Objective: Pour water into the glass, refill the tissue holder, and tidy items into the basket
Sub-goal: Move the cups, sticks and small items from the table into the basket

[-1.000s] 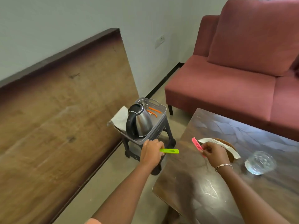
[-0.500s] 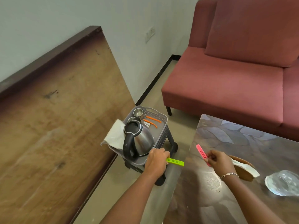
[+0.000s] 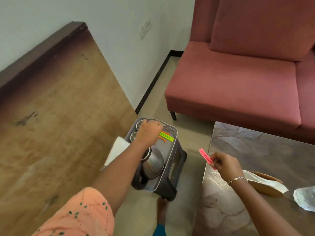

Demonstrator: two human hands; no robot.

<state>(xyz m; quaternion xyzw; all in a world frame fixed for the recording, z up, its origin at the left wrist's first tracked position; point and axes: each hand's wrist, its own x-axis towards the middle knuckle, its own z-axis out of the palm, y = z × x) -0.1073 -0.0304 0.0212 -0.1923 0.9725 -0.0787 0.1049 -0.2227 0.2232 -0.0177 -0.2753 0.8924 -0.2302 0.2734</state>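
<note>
- Basket (image 3: 172, 132): grey plastic, on a dark stool (image 3: 178, 169), directly under the L hand (image 3: 149, 132).
- L hand is knuckles up w/ fingers curled, over the basket's far end. The green clip (image 3: 167, 137) sticks out from under its fingertips and lies flat in the basket. We can't tell whether the fingers pinch it or only touch it.
- R hand (image 3: 223, 165) pinches the pink clip (image 3: 205, 157) btw thumb and fingers, above the near corner of the table (image 3: 255, 147). It has a bracelet (image 3: 237, 179) at the wrist.
- In the basket we count 1 kettle (image 3: 154, 161), steel w/ a black handle, under the L forearm. There are also 2 steel cups (image 3: 134, 135) just left of the L hand and 2 orange clips (image 3: 162, 139) beside the green one.
- Clips in all: 4 (1 green, 1 pink, 2 orange).
- White napkin (image 3: 117, 149) hangs over the basket's outer side, left of the L forearm.
- Tissue holder (image 3: 270, 191): wooden, on the table just right of the R wrist, w/ 1 tissue sheet (image 3: 265, 182) lying across it.
- Glass (image 3: 305, 198): 1, clear, further right of the R arm, cut off by the frame edge.
- Kettle and L forearm cover much of the basket floor.
- Beyond both hands is a red sofa (image 3: 238, 74). Left of the L arm a wood board (image 3: 59, 108) leans on the wall.
</note>
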